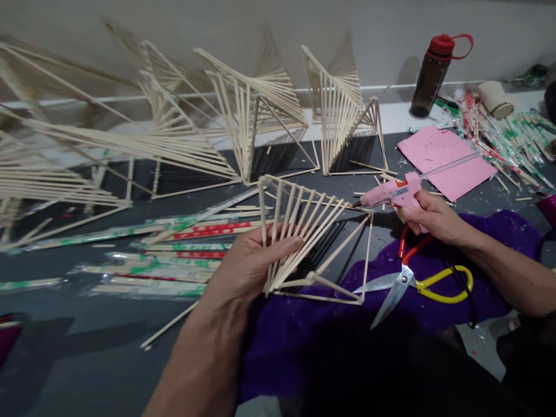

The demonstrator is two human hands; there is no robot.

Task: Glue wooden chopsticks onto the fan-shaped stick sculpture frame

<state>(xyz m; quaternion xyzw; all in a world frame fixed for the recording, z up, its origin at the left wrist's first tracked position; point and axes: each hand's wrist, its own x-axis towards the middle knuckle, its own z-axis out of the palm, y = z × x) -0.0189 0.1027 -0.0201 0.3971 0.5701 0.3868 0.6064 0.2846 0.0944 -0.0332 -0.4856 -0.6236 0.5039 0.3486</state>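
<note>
My left hand point(264, 255) is closed round the left side of a small frame of wooden sticks point(315, 231), its thumb across the slanting row of sticks. In my right hand point(428, 211) is a pink hot glue gun point(388, 191). The gun's nozzle points left, at the upper right end of the stick row; whether it touches cannot be made out. A clear glue stick juts from the gun's back. Beneath my right hand, open scissors point(406, 279) with red and yellow handles lie on a purple cloth point(299, 347).
Finished-looking stick frames point(264, 104) stand along the wall. Wrapped chopsticks point(174, 260) lie left of my left hand. At the back right are a red-capped bottle point(430, 78), a pink sheet point(443, 156), a roll point(495, 98) and a heap of wrappers point(499, 133).
</note>
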